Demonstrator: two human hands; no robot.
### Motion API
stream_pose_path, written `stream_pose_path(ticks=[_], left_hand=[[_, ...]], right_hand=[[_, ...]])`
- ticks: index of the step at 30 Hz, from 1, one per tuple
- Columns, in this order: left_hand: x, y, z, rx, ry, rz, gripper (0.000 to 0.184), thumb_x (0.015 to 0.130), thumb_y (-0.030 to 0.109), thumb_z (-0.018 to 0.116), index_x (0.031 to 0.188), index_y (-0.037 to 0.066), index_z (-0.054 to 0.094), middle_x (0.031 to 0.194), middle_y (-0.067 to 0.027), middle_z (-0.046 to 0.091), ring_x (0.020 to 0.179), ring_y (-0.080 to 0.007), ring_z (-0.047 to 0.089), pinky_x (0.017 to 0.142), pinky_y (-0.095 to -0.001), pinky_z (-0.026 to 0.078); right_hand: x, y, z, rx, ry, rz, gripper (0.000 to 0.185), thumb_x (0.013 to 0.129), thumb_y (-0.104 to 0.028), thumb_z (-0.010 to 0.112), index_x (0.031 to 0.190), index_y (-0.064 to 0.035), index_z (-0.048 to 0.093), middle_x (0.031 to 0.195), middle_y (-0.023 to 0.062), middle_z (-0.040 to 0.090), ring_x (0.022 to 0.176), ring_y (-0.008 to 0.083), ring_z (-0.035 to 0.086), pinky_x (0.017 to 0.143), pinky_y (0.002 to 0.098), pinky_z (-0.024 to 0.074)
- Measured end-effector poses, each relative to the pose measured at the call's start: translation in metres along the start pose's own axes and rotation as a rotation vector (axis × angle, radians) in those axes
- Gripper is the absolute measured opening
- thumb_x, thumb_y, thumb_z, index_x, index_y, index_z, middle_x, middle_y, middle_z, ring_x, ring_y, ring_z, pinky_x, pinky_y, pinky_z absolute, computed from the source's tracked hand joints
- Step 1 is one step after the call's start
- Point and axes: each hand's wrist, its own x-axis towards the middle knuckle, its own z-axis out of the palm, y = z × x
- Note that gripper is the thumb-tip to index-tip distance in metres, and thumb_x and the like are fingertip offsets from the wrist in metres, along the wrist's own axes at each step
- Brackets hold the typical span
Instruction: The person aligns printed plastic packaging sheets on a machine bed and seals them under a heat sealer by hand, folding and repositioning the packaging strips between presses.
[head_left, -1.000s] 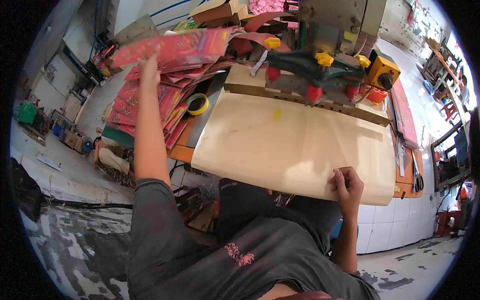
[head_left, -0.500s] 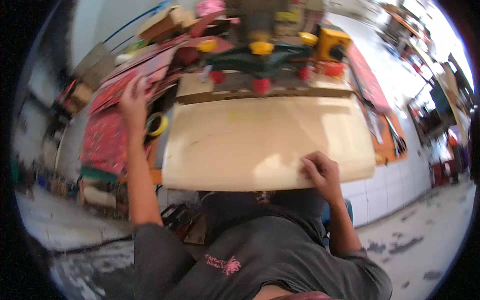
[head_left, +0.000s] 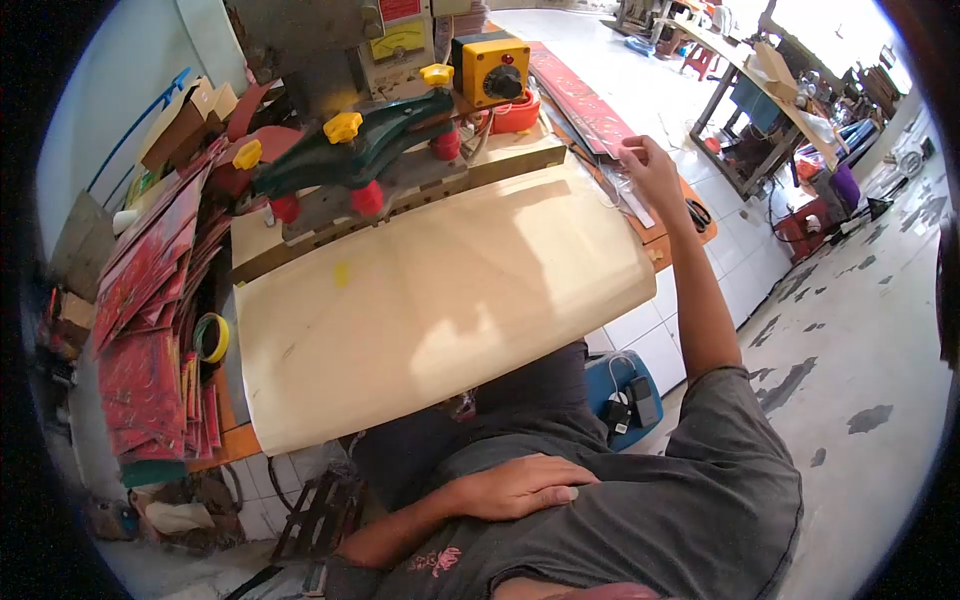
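Note:
My left hand [head_left: 525,487] lies flat against the front of my dark shirt, fingers stretched out and holding nothing. Over the table's right side, my right hand [head_left: 652,170] has its fingers bent together at the near end of the red printed sheets [head_left: 580,95]; what they grip, if anything, is too small to tell. A cream cover [head_left: 440,300] spreads over the work surface in front of the machine's metal bar [head_left: 400,210]. Above the bar sits a dark green clamp frame [head_left: 375,145] with yellow knobs and red feet.
Red printed sheets [head_left: 140,380] are piled at the left, beside a yellow tape roll [head_left: 212,338]. A yellow control box [head_left: 492,70] stands behind the bar. Scissors [head_left: 698,213] lie at the right table edge. Below is a blue bin [head_left: 595,385] with chargers.
The view has swung to the right. My left hand has let go of its red sheet and moved from the left pile to my shirt. My right hand has moved from the cream cover to the right-hand sheets.

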Motion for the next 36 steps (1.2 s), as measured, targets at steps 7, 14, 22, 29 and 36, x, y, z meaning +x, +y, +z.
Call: stream_pose_path(ticks=[7, 14, 22, 29, 36], left_hand=[[0.05, -0.018, -0.003, -0.239, -0.331, -0.015, 0.066, 0.111, 0.052, 0.031, 0.134, -0.003, 0.058, 0.134, -0.0203, 0.062, 0.126, -0.0331, 0.058, 0.109, -0.0419, 0.041], [0.043, -0.063, -0.006, -0.412, -0.469, -0.26, 0.068, 0.109, 0.058, 0.035, 0.123, -0.002, 0.062, 0.118, -0.012, 0.066, 0.115, -0.0193, 0.058, 0.102, -0.0354, 0.044], [0.048, -0.02, -0.002, -0.119, -0.289, -0.168, 0.066, 0.108, 0.059, 0.038, 0.12, -0.002, 0.061, 0.112, -0.0144, 0.066, 0.105, -0.0214, 0.06, 0.095, -0.0378, 0.047], [0.033, -0.022, 0.002, -0.499, -0.109, -0.046, 0.06, 0.109, 0.054, 0.043, 0.092, -0.002, 0.058, 0.082, -0.0044, 0.057, 0.083, -0.0164, 0.053, 0.079, -0.0365, 0.044], [0.025, -0.019, -0.014, -0.474, -0.191, -0.024, 0.056, 0.108, 0.053, 0.046, 0.105, 0.0, 0.064, 0.095, -0.0056, 0.063, 0.093, -0.0159, 0.058, 0.091, -0.0301, 0.046]], right_hand=[[0.067, 0.051, -0.002, -0.801, 0.0, 0.201, 0.087, 0.087, -0.075, 0.062, 0.125, 0.0037, 0.064, 0.117, 0.0258, 0.069, 0.124, 0.0434, 0.057, 0.105, 0.053, 0.0448], [0.08, 0.061, -0.009, -0.922, -0.145, 0.103, 0.1, 0.077, -0.088, 0.06, 0.093, 0.0097, 0.074, 0.108, 0.0316, 0.072, 0.113, 0.0444, 0.066, 0.099, 0.0516, 0.0485], [0.099, 0.086, -0.014, -0.847, -0.133, 0.093, 0.095, 0.075, -0.086, 0.066, 0.079, 0.0091, 0.073, 0.085, 0.0304, 0.072, 0.085, 0.0431, 0.072, 0.08, 0.0508, 0.0551], [0.1, 0.07, -0.013, -0.874, -0.266, 0.251, 0.088, 0.078, -0.081, 0.067, 0.095, 0.0046, 0.076, 0.107, 0.0256, 0.073, 0.119, 0.0391, 0.062, 0.098, 0.0489, 0.0507], [0.102, 0.066, -0.018, -0.828, -0.263, 0.292, 0.091, 0.076, -0.08, 0.071, 0.098, 0.0075, 0.075, 0.106, 0.0272, 0.073, 0.11, 0.0389, 0.068, 0.093, 0.048, 0.0532]])
